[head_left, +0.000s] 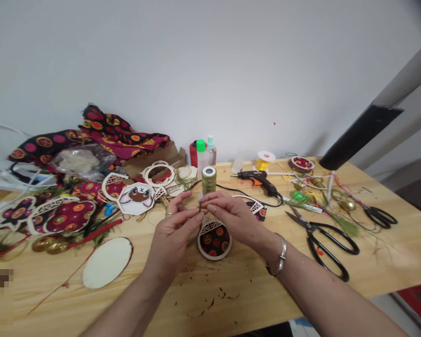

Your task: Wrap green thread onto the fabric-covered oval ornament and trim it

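Observation:
My left hand (173, 234) and my right hand (233, 215) meet at the fingertips over the table, both in a pinch. Between them is a short bit of thin olive-brown strand that looks like thread (200, 206); its ends are hidden. Just behind the fingers stands a spool of olive-green thread (209, 181), upright. Below my hands lies a round ornament (215, 239) with a pale wooden rim, a lattice top and dark flowered fabric. My right hand covers part of its upper edge in view. A second fabric piece with lattice (256, 208) lies beyond my right wrist.
Large black-handled scissors (317, 229) lie open at right, a smaller pair (381, 216) beyond. A glue gun (257, 180), a yellow thread spool (263, 161) and bottles (201, 159) stand behind. Fabric (119, 128) and ornaments crowd the left, near a white oval disc (107, 263).

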A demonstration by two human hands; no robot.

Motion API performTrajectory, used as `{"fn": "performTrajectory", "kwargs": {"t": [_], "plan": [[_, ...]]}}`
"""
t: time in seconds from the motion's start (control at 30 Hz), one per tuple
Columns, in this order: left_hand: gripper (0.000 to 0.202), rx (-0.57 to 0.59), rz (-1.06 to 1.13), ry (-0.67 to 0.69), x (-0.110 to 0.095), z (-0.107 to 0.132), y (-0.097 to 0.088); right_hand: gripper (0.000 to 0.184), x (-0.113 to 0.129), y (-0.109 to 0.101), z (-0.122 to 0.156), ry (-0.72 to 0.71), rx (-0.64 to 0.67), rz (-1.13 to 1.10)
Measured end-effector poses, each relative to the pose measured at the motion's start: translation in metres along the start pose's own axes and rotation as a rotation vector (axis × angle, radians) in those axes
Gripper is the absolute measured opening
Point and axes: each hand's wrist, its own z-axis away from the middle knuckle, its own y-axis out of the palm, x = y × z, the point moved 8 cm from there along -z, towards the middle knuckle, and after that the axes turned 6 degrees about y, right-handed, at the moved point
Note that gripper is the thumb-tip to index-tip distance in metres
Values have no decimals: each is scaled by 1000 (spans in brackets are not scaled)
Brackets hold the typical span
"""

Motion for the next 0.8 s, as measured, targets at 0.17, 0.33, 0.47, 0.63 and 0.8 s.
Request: {"fn": "performTrajectory", "kwargs": {"t": [0.17, 0.33, 0.47, 0.63, 0.8], "plan": [[10, -1, 97, -15, 3, 2, 1, 19, -1, 3, 1, -15, 27, 59], [9, -30, 170, -25, 2, 0, 2, 20, -1, 1, 0, -25, 46, 140], [6, -71, 229, -29, 1, -3, -1, 23, 7, 6, 4, -99, 61, 343], [5, -27, 265, 29, -3, -4, -2, 11, 12, 10, 5, -197, -40, 602], [6, 29, 179, 93, -9, -4, -3, 14, 29, 1, -8, -269, -185, 727]]}}
